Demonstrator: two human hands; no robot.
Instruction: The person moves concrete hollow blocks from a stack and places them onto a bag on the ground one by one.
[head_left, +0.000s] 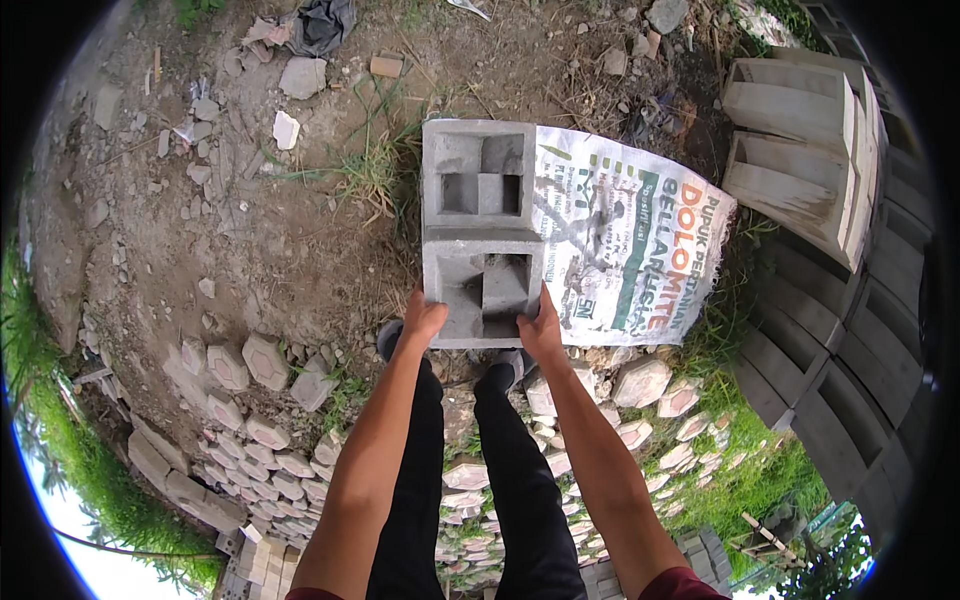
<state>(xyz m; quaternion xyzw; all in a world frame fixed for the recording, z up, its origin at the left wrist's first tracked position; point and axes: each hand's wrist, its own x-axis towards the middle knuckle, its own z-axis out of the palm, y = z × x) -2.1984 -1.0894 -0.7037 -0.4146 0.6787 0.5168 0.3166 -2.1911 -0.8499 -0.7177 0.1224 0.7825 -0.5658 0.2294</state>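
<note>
A grey concrete ventilation block (458, 300) with a stepped square opening is gripped at its sides, near its lower corners. My left hand (427, 318) is wrapped round the left edge, and my right hand (541, 328) holds the right edge with its fingers partly hidden. Just beyond it, a second block of the same kind (432, 180) lies with its near edge against or very close to the held one. A printed white woven sack (645, 240) spreads out to the right of both blocks, partly covered by them.
More ventilation blocks (800, 150) are stacked at the right, beside a longer grey row (845, 405). Hexagonal pavers (265, 362) cover the ground around and behind my feet. Grass tufts (372, 165), stones (303, 78) and a dark plastic scrap (322, 25) dot the dirt ahead.
</note>
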